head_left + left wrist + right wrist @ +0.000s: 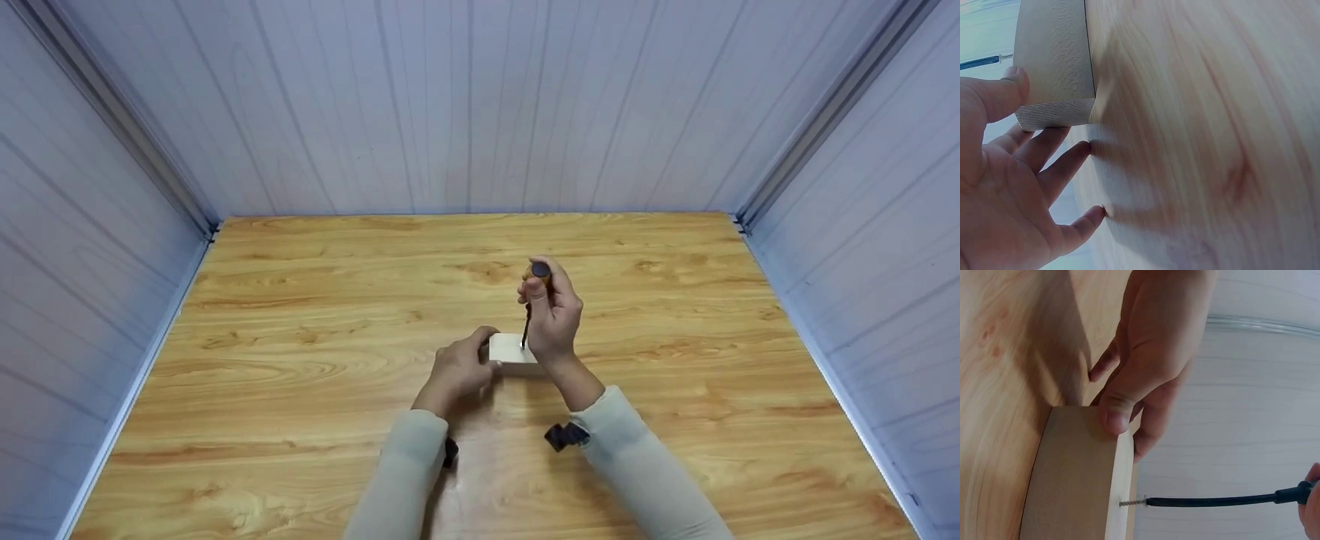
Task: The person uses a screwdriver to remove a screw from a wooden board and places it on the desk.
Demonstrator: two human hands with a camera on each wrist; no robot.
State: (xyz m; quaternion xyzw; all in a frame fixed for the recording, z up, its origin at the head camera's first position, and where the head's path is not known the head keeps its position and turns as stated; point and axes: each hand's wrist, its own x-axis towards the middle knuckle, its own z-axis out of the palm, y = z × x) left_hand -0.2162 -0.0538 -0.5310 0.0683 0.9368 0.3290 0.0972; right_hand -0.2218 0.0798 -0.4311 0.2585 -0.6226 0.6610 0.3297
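Observation:
A pale wooden block [508, 349] lies on the table, its long side toward me. My left hand [459, 366] grips its left end, thumb on the near side and fingers behind; in the left wrist view two fingertips touch the table. Upright over the block is a screwdriver [540, 270] with a dark-capped orange handle, which my right hand [556, 321] grips. The dark shaft [1213, 501] meets the head of a threaded screw [1132, 502]. That screw stands in the block's upper face with part of its thread showing. My right hand hides the block's right end in the head view.
The wood-grain table [300, 315] runs back to a pale panelled wall [450, 112]. Similar walls close in the left [75, 247] and right [885, 247] sides. A dark wrist camera [566, 436] sticks out from the right sleeve.

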